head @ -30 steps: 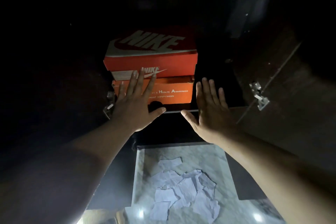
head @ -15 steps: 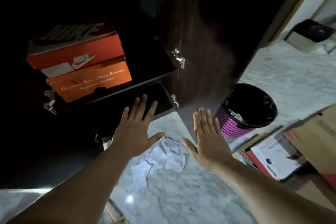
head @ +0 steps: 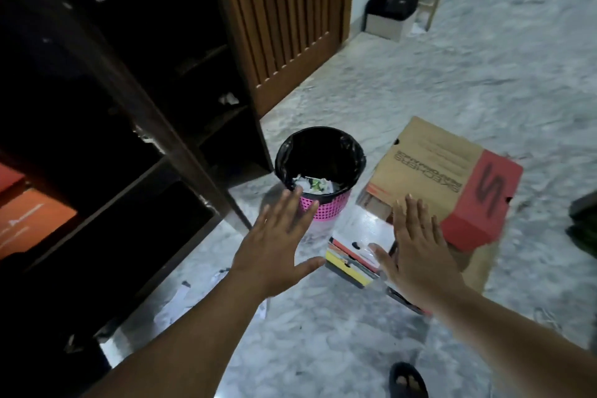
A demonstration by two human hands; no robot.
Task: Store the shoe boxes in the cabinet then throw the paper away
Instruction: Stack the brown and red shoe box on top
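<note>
Shoe box on floor at two o'clock, beside bin; left hand and right hand spread flat, holding nothing, hovering short of it

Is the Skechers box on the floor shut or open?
Shut: the Skechers box has its brown lid lying flat and fully seated over the red base.

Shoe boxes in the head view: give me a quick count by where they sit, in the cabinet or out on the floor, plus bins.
Orange boxes in the cabinet: 2, at the frame's left edge
Boxes on the floor: 3, the Skechers box, the brown box under it, the flat box in front
Pink bin: 1
Total: 6
</note>
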